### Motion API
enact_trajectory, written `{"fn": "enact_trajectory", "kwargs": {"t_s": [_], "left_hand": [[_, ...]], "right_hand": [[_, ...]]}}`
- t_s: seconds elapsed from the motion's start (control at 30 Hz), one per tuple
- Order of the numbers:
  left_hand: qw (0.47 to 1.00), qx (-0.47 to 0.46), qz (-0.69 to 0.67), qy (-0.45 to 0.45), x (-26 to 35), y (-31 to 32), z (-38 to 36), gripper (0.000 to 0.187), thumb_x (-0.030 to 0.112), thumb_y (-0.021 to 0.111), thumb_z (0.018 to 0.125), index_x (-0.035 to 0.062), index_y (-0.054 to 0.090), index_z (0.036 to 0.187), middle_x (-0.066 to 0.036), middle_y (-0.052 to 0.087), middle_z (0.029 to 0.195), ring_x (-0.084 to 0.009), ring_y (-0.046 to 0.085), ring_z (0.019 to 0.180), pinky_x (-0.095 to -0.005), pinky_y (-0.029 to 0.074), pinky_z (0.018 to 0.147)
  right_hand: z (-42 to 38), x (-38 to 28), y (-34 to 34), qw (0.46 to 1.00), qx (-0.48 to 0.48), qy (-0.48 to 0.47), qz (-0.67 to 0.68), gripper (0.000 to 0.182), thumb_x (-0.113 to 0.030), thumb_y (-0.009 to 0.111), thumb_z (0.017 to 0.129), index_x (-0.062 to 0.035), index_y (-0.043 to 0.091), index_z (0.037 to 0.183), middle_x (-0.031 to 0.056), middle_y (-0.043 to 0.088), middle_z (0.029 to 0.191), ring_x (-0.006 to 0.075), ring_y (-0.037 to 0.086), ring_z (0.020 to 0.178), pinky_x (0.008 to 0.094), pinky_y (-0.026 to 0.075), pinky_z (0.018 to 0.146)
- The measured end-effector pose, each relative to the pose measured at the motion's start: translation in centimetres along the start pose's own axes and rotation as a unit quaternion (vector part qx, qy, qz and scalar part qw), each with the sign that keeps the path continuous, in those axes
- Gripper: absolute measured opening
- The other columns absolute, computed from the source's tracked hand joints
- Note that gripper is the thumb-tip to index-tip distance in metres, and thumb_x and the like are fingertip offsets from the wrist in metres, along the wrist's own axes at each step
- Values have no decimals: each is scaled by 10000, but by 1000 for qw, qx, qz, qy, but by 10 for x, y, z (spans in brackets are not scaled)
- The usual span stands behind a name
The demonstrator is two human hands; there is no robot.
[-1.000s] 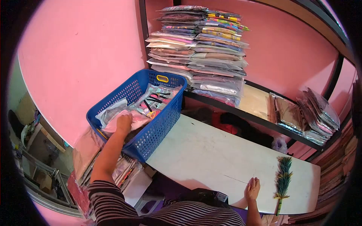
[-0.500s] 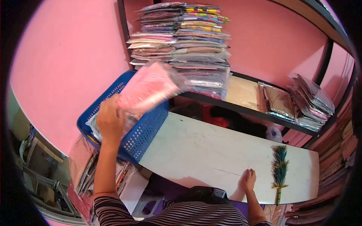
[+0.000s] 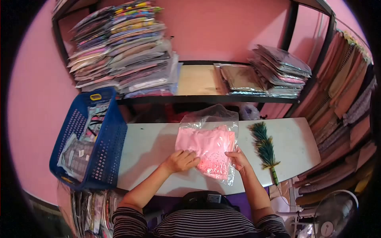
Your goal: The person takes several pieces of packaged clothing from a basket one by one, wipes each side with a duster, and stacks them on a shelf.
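In the head view, a person in a black-and-grey striped top holds a folded pink textile (image 3: 202,144) in a clear, glossy plastic sleeve (image 3: 208,116) above a smooth white tabletop (image 3: 147,158). The right hand (image 3: 238,159) pinches the sleeve's right edge, its thumb on top. The left hand (image 3: 181,161), fingers curled and pressed together, meets the lower left side; whether it pinches the plastic cannot be told.

The pink cloth is roughly rectangular, with a speckled pattern low on its face; the plastic above it is crinkled and see-through. To the left stands one blue plastic basket (image 3: 107,158), its walls perforated, with one yellow-rimmed handle opening (image 3: 96,97) at the far end. At least two bagged textiles lie inside: a grey checked one (image 3: 77,155) and a multicolored one with black strips (image 3: 95,123).

On the tabletop right of the package lies one bristly green sprig (image 3: 264,146) with a banded green stem. Behind, a black-framed shelf (image 3: 198,79) bears two tall, leaning stacks of bagged textiles (image 3: 139,55) at left and two lower piles (image 3: 278,73) at right. Draped fabrics (image 3: 337,87), too many to count, hang at far right, above one round fan (image 3: 333,216).
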State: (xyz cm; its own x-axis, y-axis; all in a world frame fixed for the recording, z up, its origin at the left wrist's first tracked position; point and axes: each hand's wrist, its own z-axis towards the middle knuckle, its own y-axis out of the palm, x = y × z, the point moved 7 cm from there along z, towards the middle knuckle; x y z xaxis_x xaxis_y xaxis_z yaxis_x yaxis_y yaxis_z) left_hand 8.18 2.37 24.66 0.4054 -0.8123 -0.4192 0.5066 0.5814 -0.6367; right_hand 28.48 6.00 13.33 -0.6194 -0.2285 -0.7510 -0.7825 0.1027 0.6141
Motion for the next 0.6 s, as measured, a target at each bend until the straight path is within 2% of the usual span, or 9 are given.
{"fn": "enact_trajectory", "kwargs": {"t_s": [0.1,0.17,0.23,0.3,0.33,0.4,0.43,0.5,0.6], "left_hand": [[994,-64,-93,-10,33,42,-27,254,159,586,643,143,560,895,-49,558,934,-149,540,776,-266,418,664],[914,-237,-318,-84,49,72,-42,438,176,614,594,112,521,1018,-90,516,1039,-203,495,937,-324,372,803],[882,-247,-362,-173,58,80,-60,522,183,628,578,61,487,1066,-126,462,1120,-228,430,1039,-367,303,897],[804,-187,-268,-498,49,114,-127,496,226,631,640,0,475,1054,-185,481,1050,-271,462,993,-397,341,862],[801,-190,-272,-498,61,133,-142,496,226,631,640,0,475,1054,-185,481,1050,-271,462,993,-397,341,862],[617,-171,-315,-700,74,160,-188,376,202,606,733,-33,485,1001,-174,540,868,-259,551,796,-372,444,712],[613,-175,-317,-702,78,163,-189,376,202,606,733,-33,485,1001,-174,540,868,-259,551,796,-372,444,712],[353,-68,-538,-763,102,183,-198,236,130,583,778,-21,501,941,-102,553,701,-182,559,587,-284,470,527],[344,-49,-557,-755,99,175,-196,170,72,583,778,-8,509,908,-52,551,662,-111,534,531,-223,445,475]], "right_hand": [[6,8,-62,997,27,-35,-62,546,75,603,651,-41,403,1146,85,564,927,171,571,802,288,484,676],[-2,15,-103,992,55,-48,-102,557,56,604,663,-41,384,1166,87,563,900,160,564,764,284,477,636],[-15,43,-165,969,155,-33,-190,523,27,588,694,-25,370,1167,83,562,849,138,555,716,262,464,592],[-19,80,-207,919,182,-33,-348,490,-21,590,715,-21,373,1155,79,558,802,136,548,690,262,459,586],[-30,78,-194,919,187,-46,-345,465,-35,597,718,-20,388,1133,70,554,777,128,537,654,262,458,578],[-40,81,-178,910,184,-6,-372,434,-11,597,714,-8,409,1105,65,556,758,116,534,640,252,456,556],[-42,79,-176,888,193,3,-418,417,7,594,712,-3,420,1091,59,556,742,112,534,633,247,455,547],[-39,78,-187,915,201,-10,-349,406,23,591,710,-5,431,1082,53,554,723,108,532,620,243,452,538],[-36,67,-201,935,226,-42,-270,393,51,585,703,-10,448,1066,41,551,689,103,527,593,234,447,523]]}}
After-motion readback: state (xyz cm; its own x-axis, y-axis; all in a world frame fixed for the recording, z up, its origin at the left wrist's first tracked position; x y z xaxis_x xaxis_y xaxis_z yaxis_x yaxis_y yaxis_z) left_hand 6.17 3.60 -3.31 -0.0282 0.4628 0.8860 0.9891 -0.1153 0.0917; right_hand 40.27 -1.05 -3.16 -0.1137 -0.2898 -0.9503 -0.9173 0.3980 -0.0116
